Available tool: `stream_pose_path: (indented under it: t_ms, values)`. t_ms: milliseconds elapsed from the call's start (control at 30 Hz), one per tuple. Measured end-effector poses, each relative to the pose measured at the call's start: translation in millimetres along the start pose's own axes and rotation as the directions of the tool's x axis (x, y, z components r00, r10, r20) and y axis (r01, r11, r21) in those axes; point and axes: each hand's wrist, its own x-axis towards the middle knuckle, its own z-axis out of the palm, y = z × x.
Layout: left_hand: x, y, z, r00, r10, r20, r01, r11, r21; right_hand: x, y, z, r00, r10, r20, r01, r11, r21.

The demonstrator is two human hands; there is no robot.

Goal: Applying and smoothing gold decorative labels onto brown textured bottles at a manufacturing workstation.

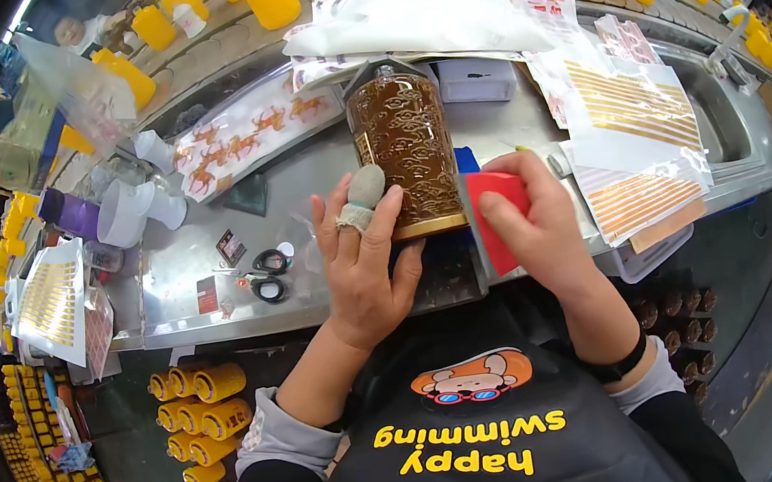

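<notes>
A brown glossy bottle [406, 139] with gold cloud-like ornament lies on the metal bench, its gold base band toward me and its neck pointing away. My left hand [360, 264] touches the lower left of the bottle with its fingers stretched and apart. One of its fingers wears a grey-green cloth cover [366, 188]. Closed in my right hand [542, 229] is a flat red scraper [498, 215] with a grey edge. The blade stands close to the bottle's lower right; whether it touches the glass I cannot tell.
Sheets of gold-striped decals [634, 107] lie at right beside a sink [718, 110]. An orange-figured decal sheet [257, 131] and black-handled scissors [268, 277] are at left. White plastic sheeting [405, 21] covers the back. Yellow containers [203, 415] stand below the bench.
</notes>
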Motion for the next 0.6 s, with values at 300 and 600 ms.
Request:
stream_pose_path:
  t_ms: [300,600]
  values:
    - [4,-5,15,0.997,0.01,-0.076,-0.015,0.997,-0.077,-2,17,6,0.992,-0.117,0.043,0.114,0.991,0.074]
    - [-17,5,7,0.962,0.125,-0.242,-0.143,0.988,-0.061,1,27,6,0.985,-0.149,0.088,0.137,0.982,0.131]
